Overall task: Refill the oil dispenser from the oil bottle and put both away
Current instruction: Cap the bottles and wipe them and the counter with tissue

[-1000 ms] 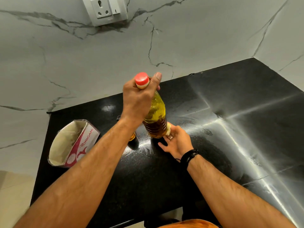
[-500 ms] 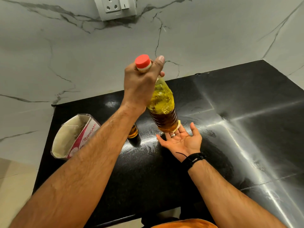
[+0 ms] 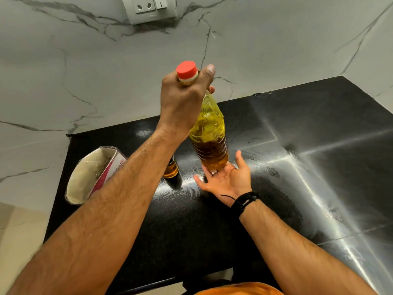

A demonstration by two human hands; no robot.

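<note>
Clear ribbed plastic oil bottle (image 3: 209, 135), red-capped, part full: left hand (image 3: 182, 103) grips neck; right hand (image 3: 228, 177) flat-open beneath base. Likely slick, sloshing; support base.

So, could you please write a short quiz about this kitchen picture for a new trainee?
1. True or false: the red cap is off the oil bottle.
2. Which hand grips the bottle's neck? A) the left hand B) the right hand
3. What does the right hand do at the bottle's base?

Key
1. False: the cap sits on the bottle.
2. A: the left hand's fingers curl round the neck below the cap.
3. It lies palm up with straight fingers under the base; whether it touches the bottle is unclear. The oil dispenser stands on the black counter, partly hidden by the left forearm.
</note>
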